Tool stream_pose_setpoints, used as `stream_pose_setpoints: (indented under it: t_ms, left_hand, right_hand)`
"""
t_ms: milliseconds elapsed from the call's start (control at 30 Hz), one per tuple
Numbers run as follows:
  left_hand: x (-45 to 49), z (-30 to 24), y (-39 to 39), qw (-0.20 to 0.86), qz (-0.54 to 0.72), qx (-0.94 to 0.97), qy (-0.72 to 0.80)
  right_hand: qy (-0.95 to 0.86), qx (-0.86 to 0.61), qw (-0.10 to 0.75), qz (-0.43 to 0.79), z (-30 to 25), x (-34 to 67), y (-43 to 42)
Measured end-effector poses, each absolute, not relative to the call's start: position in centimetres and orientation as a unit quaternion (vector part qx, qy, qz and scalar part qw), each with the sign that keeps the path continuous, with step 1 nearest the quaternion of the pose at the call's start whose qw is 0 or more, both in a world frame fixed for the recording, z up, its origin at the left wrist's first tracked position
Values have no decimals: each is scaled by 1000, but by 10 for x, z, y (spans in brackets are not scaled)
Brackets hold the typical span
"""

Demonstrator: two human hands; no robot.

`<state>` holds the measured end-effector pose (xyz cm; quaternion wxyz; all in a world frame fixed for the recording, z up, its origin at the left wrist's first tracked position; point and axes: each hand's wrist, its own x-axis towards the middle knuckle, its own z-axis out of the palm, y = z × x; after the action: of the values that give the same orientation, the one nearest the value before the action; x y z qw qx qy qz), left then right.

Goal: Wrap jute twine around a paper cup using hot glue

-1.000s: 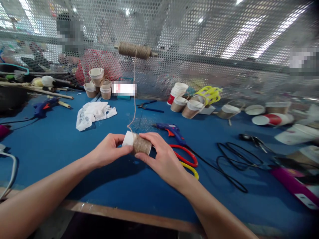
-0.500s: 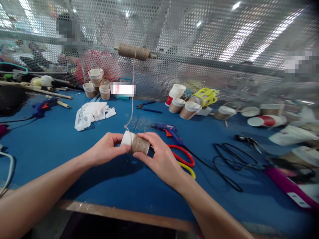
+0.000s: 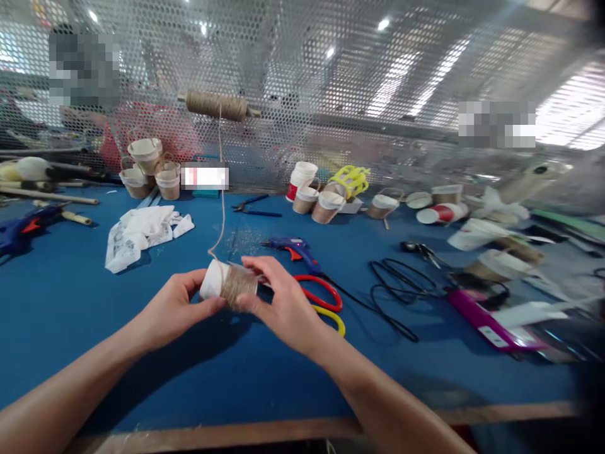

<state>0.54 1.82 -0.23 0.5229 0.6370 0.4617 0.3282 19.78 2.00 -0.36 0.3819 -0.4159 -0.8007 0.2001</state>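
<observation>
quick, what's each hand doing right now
Left hand: holding the cup by its white end.
Right hand: holding the same cup over the wound twine.

The cup (image 3: 213, 281) is between left hand (image 3: 174, 309) and right hand (image 3: 282, 304); paper (image 3: 138, 234) lies behind left, pliers (image 3: 263, 213) behind, glue gun (image 3: 293, 244) behind right.

White cup (image 3: 213, 281), held tilted on its side; brown twine (image 3: 233, 285) wound closely around it, one end left white; strand (image 3: 224, 208) curving upward.
</observation>
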Motion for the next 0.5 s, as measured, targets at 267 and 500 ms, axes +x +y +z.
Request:
stream_pose_setpoints:
  t_ms: [267,500]
  left_hand:
    - [7,0,18,506,354,650,443]
    - [9,3,16,475,360,676,433]
  right_hand:
    - [-666,-717,198,50,12,249,76]
    - [-640,-760,63,93,-5,264,103]
